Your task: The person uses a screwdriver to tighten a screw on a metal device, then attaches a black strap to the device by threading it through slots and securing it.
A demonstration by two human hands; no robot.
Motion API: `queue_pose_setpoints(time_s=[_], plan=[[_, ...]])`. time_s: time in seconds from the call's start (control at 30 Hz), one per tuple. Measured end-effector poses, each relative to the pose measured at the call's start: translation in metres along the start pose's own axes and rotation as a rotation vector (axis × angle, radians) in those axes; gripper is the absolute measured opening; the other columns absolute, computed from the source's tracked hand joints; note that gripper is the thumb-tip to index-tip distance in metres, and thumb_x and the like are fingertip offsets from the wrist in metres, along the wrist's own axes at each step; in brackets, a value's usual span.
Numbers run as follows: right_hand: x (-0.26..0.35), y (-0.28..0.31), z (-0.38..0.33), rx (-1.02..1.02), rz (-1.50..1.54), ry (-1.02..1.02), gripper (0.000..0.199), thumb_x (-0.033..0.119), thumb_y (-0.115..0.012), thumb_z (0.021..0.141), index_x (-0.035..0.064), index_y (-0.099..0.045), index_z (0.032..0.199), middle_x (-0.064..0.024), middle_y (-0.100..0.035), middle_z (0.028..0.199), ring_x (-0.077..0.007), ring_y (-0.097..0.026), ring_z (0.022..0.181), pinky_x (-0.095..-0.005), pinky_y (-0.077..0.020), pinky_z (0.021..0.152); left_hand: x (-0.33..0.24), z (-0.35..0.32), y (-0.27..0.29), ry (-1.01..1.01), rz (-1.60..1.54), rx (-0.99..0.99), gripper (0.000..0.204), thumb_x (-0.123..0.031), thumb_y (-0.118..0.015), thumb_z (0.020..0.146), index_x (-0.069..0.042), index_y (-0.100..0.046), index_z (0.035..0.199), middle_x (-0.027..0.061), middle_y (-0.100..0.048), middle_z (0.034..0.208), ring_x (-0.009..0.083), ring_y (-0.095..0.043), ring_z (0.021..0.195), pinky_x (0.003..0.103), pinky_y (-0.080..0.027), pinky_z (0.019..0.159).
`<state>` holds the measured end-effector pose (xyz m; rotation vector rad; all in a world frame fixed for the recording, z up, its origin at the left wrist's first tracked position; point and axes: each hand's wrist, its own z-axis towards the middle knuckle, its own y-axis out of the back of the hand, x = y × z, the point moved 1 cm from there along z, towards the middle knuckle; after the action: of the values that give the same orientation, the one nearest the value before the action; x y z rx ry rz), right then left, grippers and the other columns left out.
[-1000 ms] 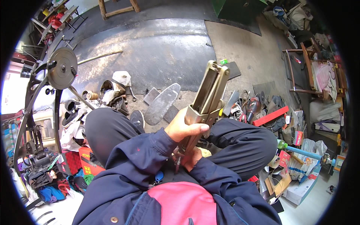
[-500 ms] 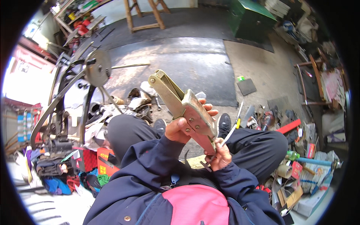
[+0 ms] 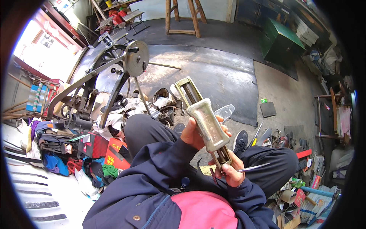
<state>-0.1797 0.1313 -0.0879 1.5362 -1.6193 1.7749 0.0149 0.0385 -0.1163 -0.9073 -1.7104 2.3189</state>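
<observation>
one long brass-toned metal bracket [image 3: 208, 126]: heavy, stiff, i judge; best held at its waist, where left hand [image 3: 193, 134] grips; right hand [image 3: 234, 172] clasps near end and slim silvery spike [image 3: 254, 167].

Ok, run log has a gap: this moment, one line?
left hand: holds metal fitting | right hand: holds its lower end, slim tool

room over metal device [image 3: 208, 124], knees [image 3: 141, 128] flanking, wheeled machine [image 3: 136, 61] at left
</observation>
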Motion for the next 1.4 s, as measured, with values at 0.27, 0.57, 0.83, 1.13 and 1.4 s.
queue_pose_setpoints(time_s=[0.27,0.57,0.83,1.13,1.4], plan=[[-0.014,-0.011,0.004,-0.151,-0.176,0.064,0.062,0.022,-0.056,0.092,-0.0066,-0.041,0.145,-0.022,-0.07,0.108,-0.0111,-0.058,0.059,-0.0229,-0.048,0.056,0.017,-0.009,0.044,-0.018,-0.056,-0.253,0.102,-0.074,-0.068,0.08,0.003,-0.046,0.143,0.0279,-0.062,0.131,0.0462,-0.06,0.123,0.059,-0.046,0.108],[-0.024,-0.001,0.005,-0.252,-0.353,0.071,0.056,0.026,-0.051,0.096,-0.0049,-0.044,0.142,-0.0192,-0.07,0.104,-0.0094,-0.055,0.055,-0.0217,-0.0451,0.052,0.02,-0.002,0.041,0.067,0.326,-0.385,0.066,-0.062,-0.06,0.096,-0.01,-0.051,0.137,0.0067,-0.065,0.116,0.0188,-0.068,0.103,0.037,-0.058,0.082],[-0.039,0.011,0.004,-0.315,-0.247,0.099,0.053,0.025,-0.053,0.093,-0.0036,-0.048,0.137,-0.0199,-0.069,0.105,-0.0091,-0.05,0.051,-0.021,-0.0413,0.047,0.007,-0.005,0.025,0.208,0.696,-0.564,0.104,-0.087,-0.054,0.081,-0.001,-0.051,0.14,0.0179,-0.068,0.116,0.027,-0.069,0.096,0.036,-0.054,0.063],[-0.045,0.026,0.004,-0.304,-0.16,0.103,0.049,0.028,-0.051,0.098,-0.0004,-0.049,0.138,-0.0208,-0.069,0.113,-0.0084,-0.051,0.055,-0.0207,-0.0407,0.047,0.013,-0.005,0.026,0.18,0.586,-0.457,0.104,-0.08,-0.063,0.082,0.003,-0.048,0.142,0.0191,-0.067,0.116,0.0264,-0.07,0.094,0.036,-0.058,0.077],[-0.047,0.046,-0.002,-0.344,-0.046,0.125,0.046,0.03,-0.047,0.102,0.0008,-0.048,0.137,-0.0207,-0.068,0.122,-0.0094,-0.052,0.059,-0.0221,-0.0427,0.05,0.009,-0.011,0.013,0.356,0.836,-0.522,0.087,-0.079,-0.061,0.084,0.0,-0.064,0.121,0.0146,-0.07,0.088,0.0233,-0.068,0.069,0.035,-0.053,0.062]])
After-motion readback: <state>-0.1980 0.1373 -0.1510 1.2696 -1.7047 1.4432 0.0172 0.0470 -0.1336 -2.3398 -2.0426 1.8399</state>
